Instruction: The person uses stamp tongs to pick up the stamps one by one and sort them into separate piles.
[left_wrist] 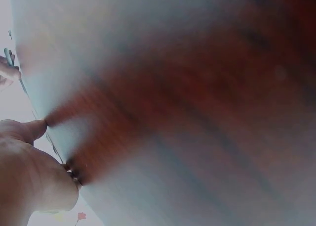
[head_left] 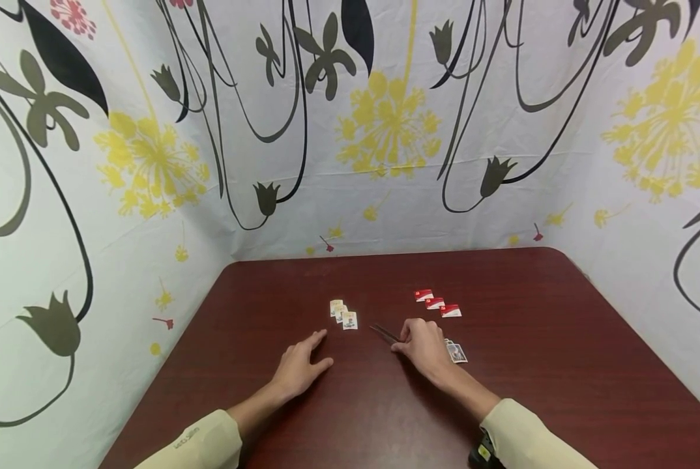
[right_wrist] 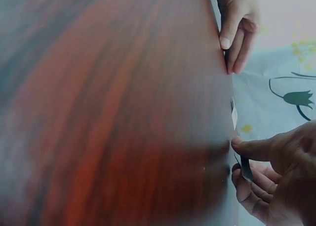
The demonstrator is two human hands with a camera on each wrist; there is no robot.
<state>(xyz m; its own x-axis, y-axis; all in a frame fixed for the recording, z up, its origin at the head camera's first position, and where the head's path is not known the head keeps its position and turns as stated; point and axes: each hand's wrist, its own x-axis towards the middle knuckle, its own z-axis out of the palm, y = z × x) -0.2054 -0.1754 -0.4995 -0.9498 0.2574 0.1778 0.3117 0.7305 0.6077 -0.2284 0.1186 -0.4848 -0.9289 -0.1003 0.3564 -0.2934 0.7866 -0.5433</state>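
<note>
In the head view my right hand (head_left: 426, 345) pinches a pair of dark tweezers (head_left: 385, 333) between thumb and fingers. Their tips point left, toward three small overlapping cream stamp-like pieces (head_left: 350, 320), with a gap between. Beside the right wrist lie grey-and-white picture pieces (head_left: 457, 352), partly hidden by the hand. My left hand (head_left: 297, 368) rests on the table with fingers spread and relaxed, just short of the cream pieces, holding nothing. The right wrist view shows the tweezers (right_wrist: 245, 167) gripped at thumb and forefinger.
Three red-and-white pieces (head_left: 450, 311) lie in a slanting row beyond the right hand. The dark reddish wooden table (head_left: 532, 384) has rounded far corners. A flower-patterned cloth (head_left: 350, 215) hangs behind it and along both sides.
</note>
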